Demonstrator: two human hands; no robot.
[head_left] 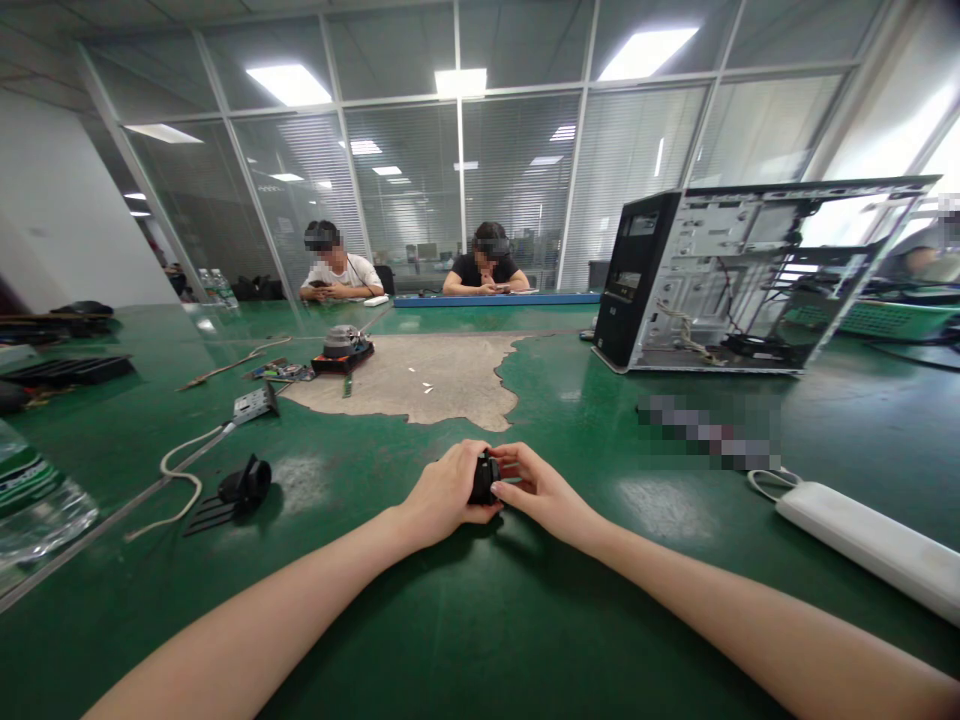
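A small black object [484, 482], its kind too small to make out, sits between my two hands just above the green table [480, 620]. My left hand [444, 488] is wrapped round its left side, the thumb along its lower edge. On the right, the thumb and fingers of my right hand [541, 488] close on the object's near right side. Parts of the object are hidden behind my fingers. Beyond the hands lies a bare beige patch [450, 375] in the green table surface.
An open computer case [637, 280] stands at the back right, a white power strip [870, 540] at the right. To the left are a black part with prongs [247, 485], a pale cable [196, 480] and a plastic bottle [45, 500]. Two people sit across the table.
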